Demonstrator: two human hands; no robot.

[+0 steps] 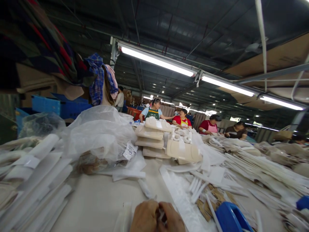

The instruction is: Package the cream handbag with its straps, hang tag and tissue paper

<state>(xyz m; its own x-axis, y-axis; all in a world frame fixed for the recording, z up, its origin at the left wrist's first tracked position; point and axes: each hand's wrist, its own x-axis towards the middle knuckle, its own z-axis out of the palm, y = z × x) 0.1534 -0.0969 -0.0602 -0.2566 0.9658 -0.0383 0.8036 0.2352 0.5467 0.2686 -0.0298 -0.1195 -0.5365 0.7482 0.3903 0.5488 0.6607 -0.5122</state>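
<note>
At the bottom middle of the head view my left hand (144,216) and my right hand (172,216) are close together, fingers curled in. Between them shows a small bit of something whitish, mostly hidden by the fingers and too blurred to name. Just beyond the hands a thin white strip (144,188) lies on the pale tabletop (101,196). Left of my left hand is a translucent white piece (123,216), blurred. A white sheet (181,196) stretches along the table to the right of my right hand.
Stacked beige padded pieces (151,132) stand ahead. A clear plastic bag (96,129) with brown contents and layered white pieces (41,190) lie left. A blue plastic object (233,216) sits at lower right, near brown paper scraps (205,206). Several people work across the table.
</note>
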